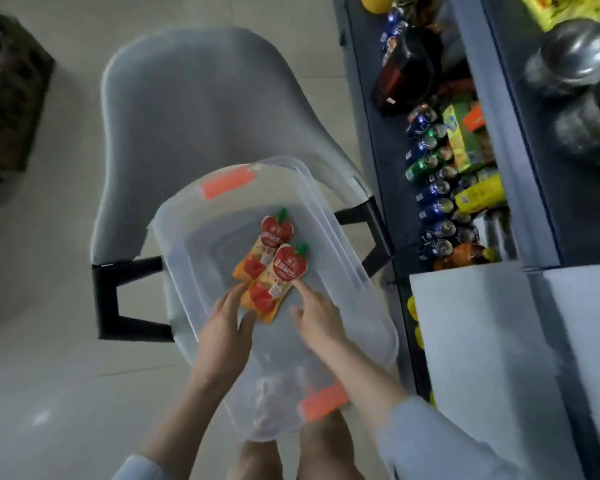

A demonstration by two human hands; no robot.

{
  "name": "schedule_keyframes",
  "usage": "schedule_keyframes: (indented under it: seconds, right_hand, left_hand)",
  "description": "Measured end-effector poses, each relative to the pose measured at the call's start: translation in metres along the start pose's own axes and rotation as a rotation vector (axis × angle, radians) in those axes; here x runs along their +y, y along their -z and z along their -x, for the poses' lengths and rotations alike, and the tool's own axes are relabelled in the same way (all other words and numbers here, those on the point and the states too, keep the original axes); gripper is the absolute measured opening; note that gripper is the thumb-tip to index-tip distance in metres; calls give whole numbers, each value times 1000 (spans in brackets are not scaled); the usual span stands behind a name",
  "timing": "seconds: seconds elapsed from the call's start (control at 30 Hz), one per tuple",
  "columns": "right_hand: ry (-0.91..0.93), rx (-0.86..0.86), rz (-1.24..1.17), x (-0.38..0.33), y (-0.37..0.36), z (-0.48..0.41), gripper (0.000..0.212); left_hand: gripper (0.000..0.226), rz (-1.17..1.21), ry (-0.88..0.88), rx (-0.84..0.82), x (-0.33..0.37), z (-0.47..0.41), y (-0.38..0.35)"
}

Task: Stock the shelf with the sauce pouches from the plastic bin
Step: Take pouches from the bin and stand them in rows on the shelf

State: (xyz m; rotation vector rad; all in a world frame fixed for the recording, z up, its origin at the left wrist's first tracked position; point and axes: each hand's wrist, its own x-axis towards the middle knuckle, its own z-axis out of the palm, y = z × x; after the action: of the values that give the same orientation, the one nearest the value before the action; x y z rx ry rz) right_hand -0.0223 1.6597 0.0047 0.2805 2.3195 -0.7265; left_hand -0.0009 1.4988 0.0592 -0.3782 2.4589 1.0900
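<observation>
Inside the bin (194,258), the near pouch (274,282) is flanked at its base by left hand (227,317) and right hand (314,318), fingers straight and parted, touching, nothing gripped. Its long axis is pointed away, cap far; a second pouch (269,237) is overlapped beyond.

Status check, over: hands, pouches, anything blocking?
Left hand and right hand open, at the near pouch. Far pouch partly under it, in the bin. Nothing in the way.
</observation>
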Motion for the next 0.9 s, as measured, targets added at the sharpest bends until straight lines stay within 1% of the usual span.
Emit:
schedule_keyframes:
  seconds: [0.13,0.2,0.27,0.3,0.37,0.4,0.43,0.47,0.53,0.6,0.63,0.7,0.73,0.8,0.9]
  right_hand:
    - [33,-69,157,-2,-33,-71,55]
    - [63,-17,252,1,-47,-89,53]
    - [92,63,303,5,-54,-92,46]
    - [95,74,319,7,-58,-91,42]
    - [72,36,313,14,-61,-84,39]
    - [36,40,257,18,-63,-81,39]
    - [28,85,320,23,-63,-77,39]
    - [-31,149,286,30,-67,-75,43]
    - [-111,238,186,37,-72,-69,67]
    - [-156,337,186,38,-79,-69,83]
    - [-180,342,153,35,-79,-71,88]
    - [-224,332,65,30,-78,-75,95]
    - [-248,311,9,30,-78,-78,95]
    - [-310,258,-101,28,-72,-83,91]
    - [-399,99,-248,27,-55,-86,74]
  left_hand:
    - [45,-96,8,-36,-16,-74,-19]
    - [43,-129,14,-50,-22,-104,-30]
    - [43,-155,35,-43,-25,-129,-39]
    - [46,-169,58,-43,-25,-140,-43]
    - [50,-189,122,-66,-25,-158,-54]
    - [51,-192,144,-84,-25,-164,-60]
    - [52,-200,153,-105,-26,-170,-66]
    - [53,-219,158,-123,-28,-174,-72]
    - [59,-309,158,-118,-35,-179,-82]
    - [67,-410,163,-82,-43,-183,-88]
    - [68,-411,183,-76,-46,-184,-90]
    - [66,-298,263,-89,-48,-187,-92]
    - [62,-235,307,-100,-47,-188,-92]
    - [51,-188,350,-128,-47,-188,-91]
    - [47,-182,340,-133,-45,-183,-84]
